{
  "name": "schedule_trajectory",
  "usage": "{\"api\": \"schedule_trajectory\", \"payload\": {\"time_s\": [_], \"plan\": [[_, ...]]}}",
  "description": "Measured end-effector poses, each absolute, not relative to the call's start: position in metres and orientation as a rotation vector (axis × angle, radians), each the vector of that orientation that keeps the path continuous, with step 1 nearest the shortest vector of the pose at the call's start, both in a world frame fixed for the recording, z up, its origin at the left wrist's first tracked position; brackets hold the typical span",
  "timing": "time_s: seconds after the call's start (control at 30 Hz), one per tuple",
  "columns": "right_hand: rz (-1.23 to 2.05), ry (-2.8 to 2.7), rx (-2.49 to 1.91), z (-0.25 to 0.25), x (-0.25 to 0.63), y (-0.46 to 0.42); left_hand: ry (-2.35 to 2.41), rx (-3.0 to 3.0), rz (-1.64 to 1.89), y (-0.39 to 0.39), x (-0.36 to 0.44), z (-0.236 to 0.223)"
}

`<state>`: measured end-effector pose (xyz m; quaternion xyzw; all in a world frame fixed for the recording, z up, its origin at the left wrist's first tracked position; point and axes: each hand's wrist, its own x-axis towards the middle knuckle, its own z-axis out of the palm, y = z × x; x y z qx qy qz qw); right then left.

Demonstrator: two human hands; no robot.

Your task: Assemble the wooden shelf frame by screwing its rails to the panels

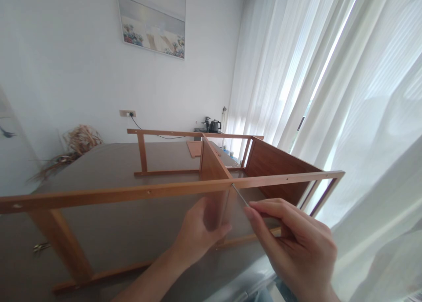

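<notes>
A wooden furniture frame (132,192) lies on its side on a dark table (108,161), with long rails, a middle divider panel (211,163) and an end panel (277,165). My left hand (198,234) grips the near edge of the divider just under the front rail. My right hand (293,240) pinches a thin metal tool (240,195), likely a hex key, whose tip touches the front rail where it meets the divider.
Small metal hardware (41,247) lies on the table at the left. A loose wooden piece (194,148) lies at the table's far side, dried grass (77,143) at the back left. A kettle (215,126) stands by the wall. White curtains (329,95) hang at the right.
</notes>
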<state>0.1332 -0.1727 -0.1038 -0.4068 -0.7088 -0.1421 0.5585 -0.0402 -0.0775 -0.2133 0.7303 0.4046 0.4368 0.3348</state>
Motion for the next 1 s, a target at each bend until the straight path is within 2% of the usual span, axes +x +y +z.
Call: {"api": "schedule_trajectory", "payload": {"time_s": [1.0], "plan": [[-0.393, -1.680, -0.938, -0.105, 0.127, -0.174, 1.075, 1.900, 1.204, -0.083, -0.033, -0.221]]}}
